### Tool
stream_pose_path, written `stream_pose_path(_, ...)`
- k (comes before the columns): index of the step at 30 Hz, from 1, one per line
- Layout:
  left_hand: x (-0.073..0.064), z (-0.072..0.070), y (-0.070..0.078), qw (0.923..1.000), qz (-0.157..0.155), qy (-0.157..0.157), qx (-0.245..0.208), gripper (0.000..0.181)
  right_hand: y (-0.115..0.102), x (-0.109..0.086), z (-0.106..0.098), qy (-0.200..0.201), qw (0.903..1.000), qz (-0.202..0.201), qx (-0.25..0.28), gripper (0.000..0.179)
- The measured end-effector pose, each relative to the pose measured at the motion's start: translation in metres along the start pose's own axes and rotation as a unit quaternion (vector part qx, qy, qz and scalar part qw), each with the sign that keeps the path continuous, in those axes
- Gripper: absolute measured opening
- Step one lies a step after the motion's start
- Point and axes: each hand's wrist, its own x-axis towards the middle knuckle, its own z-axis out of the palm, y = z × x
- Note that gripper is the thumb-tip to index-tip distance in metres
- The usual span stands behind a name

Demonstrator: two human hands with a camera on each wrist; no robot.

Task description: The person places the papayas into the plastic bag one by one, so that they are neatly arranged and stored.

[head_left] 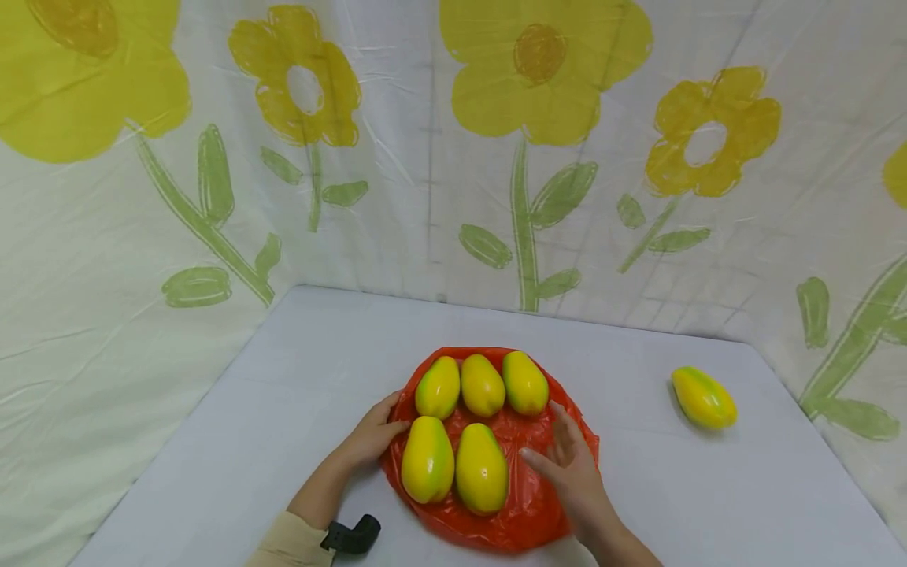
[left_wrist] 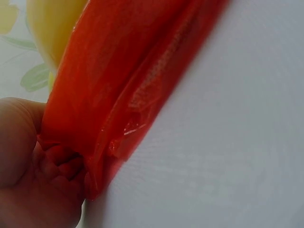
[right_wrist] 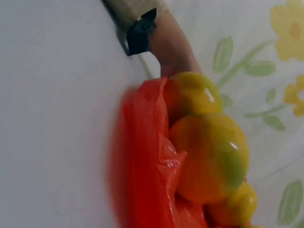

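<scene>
Yellow-green papayas (head_left: 483, 385) lie on a round tray lined with red plastic (head_left: 524, 488), three in the back row and two in front. My left hand (head_left: 372, 435) grips the tray's left rim. In the left wrist view its thumb lies over the red plastic (left_wrist: 114, 71) and the fingers curl beneath. Over the tray's right side is my right hand (head_left: 577, 472), thumb and fingers apart with nothing between them. Its fingertips are close to the back right papaya (head_left: 526, 383); whether they touch it, I cannot tell. The right wrist view shows papayas (right_wrist: 209, 156) above the red rim.
A single papaya (head_left: 705, 398) lies on the white table (head_left: 283, 378) to the right of the tray. Behind the table hangs a pale curtain (head_left: 397, 197) printed with yellow flowers. A black wrist device (head_left: 352, 535) is on the left forearm.
</scene>
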Motion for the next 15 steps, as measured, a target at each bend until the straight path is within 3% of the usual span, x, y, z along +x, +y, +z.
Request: stream_pose_path(15,-0.001,0.001,0.001,1.0000,0.003,0.001,0.003,0.050,-0.020,0.018,-0.064,0.027,0.9987,-0.028,-0.034,0.084)
